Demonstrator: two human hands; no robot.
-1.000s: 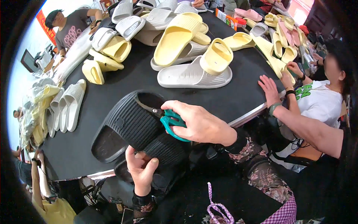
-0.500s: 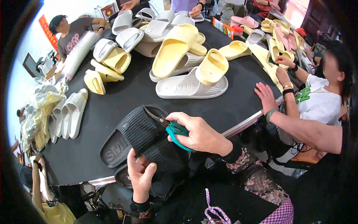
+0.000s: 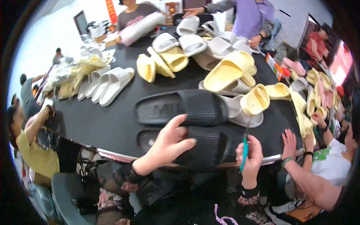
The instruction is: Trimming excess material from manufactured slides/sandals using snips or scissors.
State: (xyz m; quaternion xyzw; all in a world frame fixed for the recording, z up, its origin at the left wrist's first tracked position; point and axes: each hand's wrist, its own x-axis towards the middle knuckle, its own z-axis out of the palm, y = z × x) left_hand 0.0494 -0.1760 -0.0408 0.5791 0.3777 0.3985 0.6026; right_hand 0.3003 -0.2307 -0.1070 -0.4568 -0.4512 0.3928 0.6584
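A: ok so where are the black slides (image 3: 204, 108) at?

B: lying side by side on the black table (image 3: 86, 120), straps toward the right.

A: and the hands?

B: left hand (image 3: 168, 140) is over the nearer of the slides, fingers loosely spread and thumb out, can't tell if it's touching. right hand (image 3: 250, 159) is just right of the slides, fingers closed around some green-handled snips (image 3: 245, 153).

A: anything else around them?

B: grey slide (image 3: 249, 119) by their right end with a yellow slide (image 3: 255, 99) on top, pale slides (image 3: 116, 86) in a row past their left end, mixed heap (image 3: 206, 60) behind them.
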